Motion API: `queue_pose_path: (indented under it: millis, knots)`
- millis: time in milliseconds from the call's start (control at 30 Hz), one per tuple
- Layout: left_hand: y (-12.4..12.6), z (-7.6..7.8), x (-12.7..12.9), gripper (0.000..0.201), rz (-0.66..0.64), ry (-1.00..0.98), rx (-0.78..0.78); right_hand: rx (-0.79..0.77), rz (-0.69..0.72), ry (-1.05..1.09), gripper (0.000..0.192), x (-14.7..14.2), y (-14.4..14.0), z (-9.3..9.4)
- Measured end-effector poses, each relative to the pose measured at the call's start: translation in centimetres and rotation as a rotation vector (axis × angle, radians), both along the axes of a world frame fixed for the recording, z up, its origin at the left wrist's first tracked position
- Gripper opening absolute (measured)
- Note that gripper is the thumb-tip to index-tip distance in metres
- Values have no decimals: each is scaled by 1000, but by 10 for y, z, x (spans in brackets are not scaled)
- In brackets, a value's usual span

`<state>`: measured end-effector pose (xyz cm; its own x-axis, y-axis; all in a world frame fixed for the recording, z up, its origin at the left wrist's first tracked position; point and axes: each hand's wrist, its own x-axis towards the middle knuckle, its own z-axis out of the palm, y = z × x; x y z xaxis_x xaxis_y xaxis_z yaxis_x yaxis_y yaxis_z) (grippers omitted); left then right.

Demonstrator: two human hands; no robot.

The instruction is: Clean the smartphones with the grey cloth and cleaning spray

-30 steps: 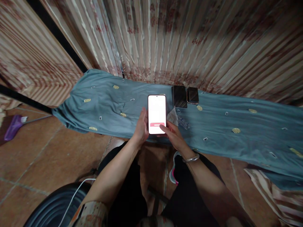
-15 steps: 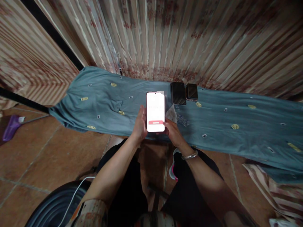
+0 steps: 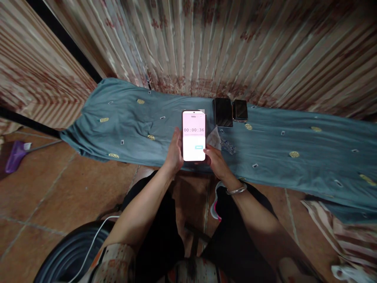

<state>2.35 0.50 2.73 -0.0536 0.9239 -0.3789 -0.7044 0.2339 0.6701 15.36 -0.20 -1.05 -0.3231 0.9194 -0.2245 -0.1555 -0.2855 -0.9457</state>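
Between my two hands I hold a smartphone (image 3: 193,137) upright, its bright screen showing a timer reading 00:00:36 and a small teal button. My left hand (image 3: 175,153) grips the phone's left edge, thumb along the side. At the lower right edge is my right hand (image 3: 215,160), its thumb by the teal button; its other fingers are mostly hidden. Just right of the phone, a crumpled whitish tissue or wrapper (image 3: 214,137) and a small clear, shiny heap (image 3: 227,147) lie on the blue cloth (image 3: 273,133).
Two dark flat devices, a larger one (image 3: 223,112) and a smaller one (image 3: 240,110), lie at the cloth's back edge. A pleated curtain (image 3: 188,47) hangs behind. On the tiled floor are a purple broom (image 3: 16,156) and a round black object (image 3: 73,251) crossed by a white cable (image 3: 96,239).
The phone's screen has switched from a red bar near the bottom to a small teal button, and the timer digits are readable now. Both hands keep their hold; the view has shifted slightly.
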Motion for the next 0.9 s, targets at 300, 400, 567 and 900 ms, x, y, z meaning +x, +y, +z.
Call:
queue_pose_path:
  millis: [300,400,567,900]
  knots:
    - [1,0,0,50,26,9,23,15,6,4,37,1,2,-1]
    - [1,0,0,50,25,16,22,28,0,-39,38,0,3,-1]
    - [-1,2,3,48,20,2,5,43,-12,-86,44,0,4,-6]
    - [-2,2,3,49,14,-4,3,78,-51,-112,40,-1,2,-10]
